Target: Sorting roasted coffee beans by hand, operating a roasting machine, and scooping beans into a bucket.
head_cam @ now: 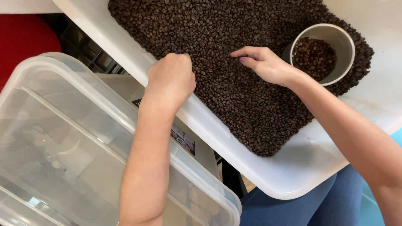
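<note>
Left hand: curled loosely into a near fist, knuckles up, fingertips pressed down into the coffee beans at the near edge of the spread. Whether any beans are pinched under the fingers cannot be told; palm side hidden.

Right hand: fingers drawn together and bent, tips resting on the bean layer, thumb tucked beneath. Grip contents likewise not visible. Nail on one finger painted pink-purple.

Coffee beans: dark roasted, spread in a broad flat layer over a white tray, covering most of its surface up to the far end. Both hands on the layer, near one another, a narrow strip of beans between them.

Metal cup: round, grey, standing upright among the beans at the right side of the tray, just beside the right wrist, partly filled with beans.

Clear plastic bin: large, lidded, translucent, lower left, beneath the left forearm and below the tray edge.

Blue trouser leg below the tray's near corner.
</note>
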